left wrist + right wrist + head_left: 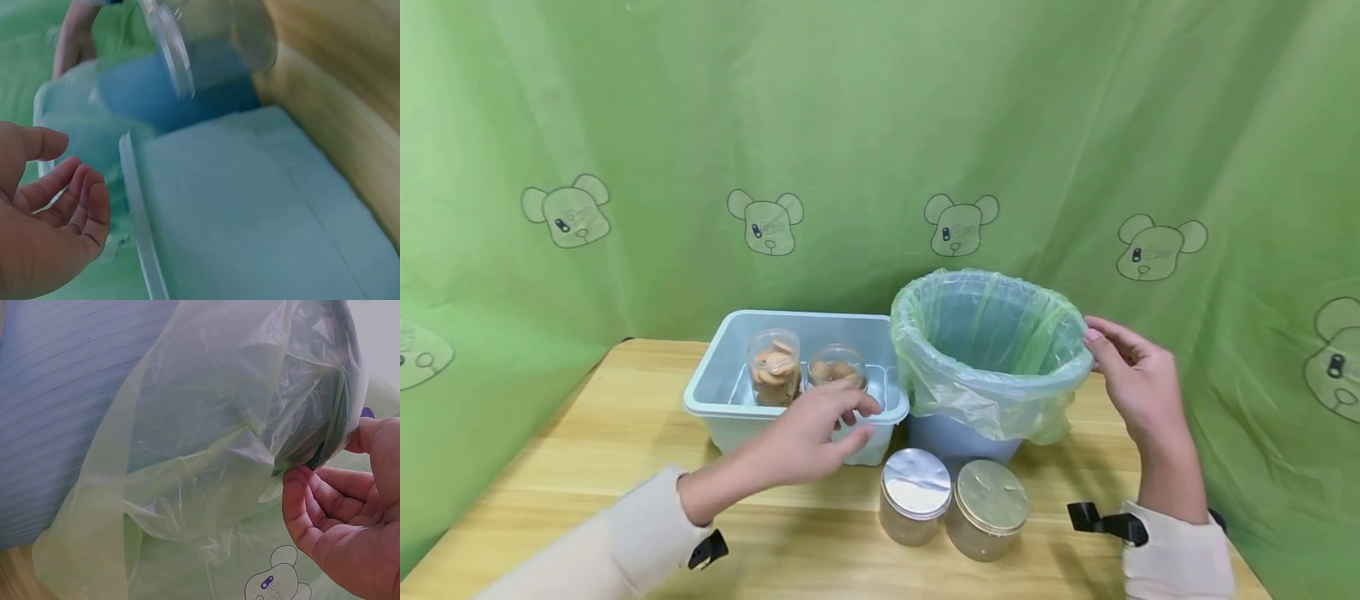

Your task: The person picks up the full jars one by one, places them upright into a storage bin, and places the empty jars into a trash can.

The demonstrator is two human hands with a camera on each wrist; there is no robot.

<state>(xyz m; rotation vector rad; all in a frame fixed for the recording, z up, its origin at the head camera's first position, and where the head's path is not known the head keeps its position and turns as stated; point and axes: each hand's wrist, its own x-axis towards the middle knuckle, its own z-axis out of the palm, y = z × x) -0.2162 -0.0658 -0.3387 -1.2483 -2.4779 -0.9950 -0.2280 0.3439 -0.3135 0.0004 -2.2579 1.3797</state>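
One green bag [977, 404], likely light, soft and slippery, lines the bin [964, 439], best gripped at its rim [1022, 385], which the right hand [1138, 379] seems to pinch, while the left hand [811, 435] holds nothing, fingers loosely bent.

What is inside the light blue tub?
Inside the tub, the left jar holds pale biscuits and the right jar brownish pieces. The left hand hides the right jar's lower part, so whatever sits low there cannot be seen.
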